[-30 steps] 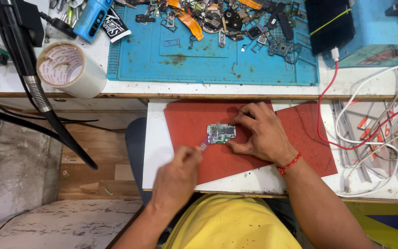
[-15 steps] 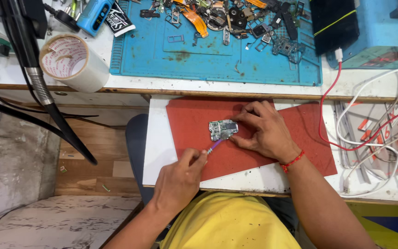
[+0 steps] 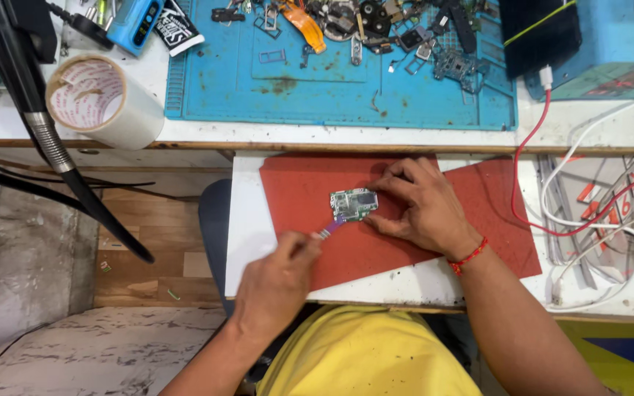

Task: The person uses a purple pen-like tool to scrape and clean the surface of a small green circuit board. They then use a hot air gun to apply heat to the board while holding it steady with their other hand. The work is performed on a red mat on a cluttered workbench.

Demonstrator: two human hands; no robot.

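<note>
Red mat (image 3: 478,213) | right hand (image 3: 420,209) pins circuit board (image 3: 354,203) | left hand (image 3: 277,282) pinches tool (image 3: 329,229)

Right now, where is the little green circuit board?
In the head view, the small circuit board lies on the red mat, near its middle, pinned under the right hand, with the left hand's purple tool touching its lower-left edge.

The person wears a bright yellow shirt (image 3: 365,356), both forearms are bare, and a thin red thread bracelet (image 3: 468,256) circles the wrist of the right hand (image 3: 420,209).
</note>
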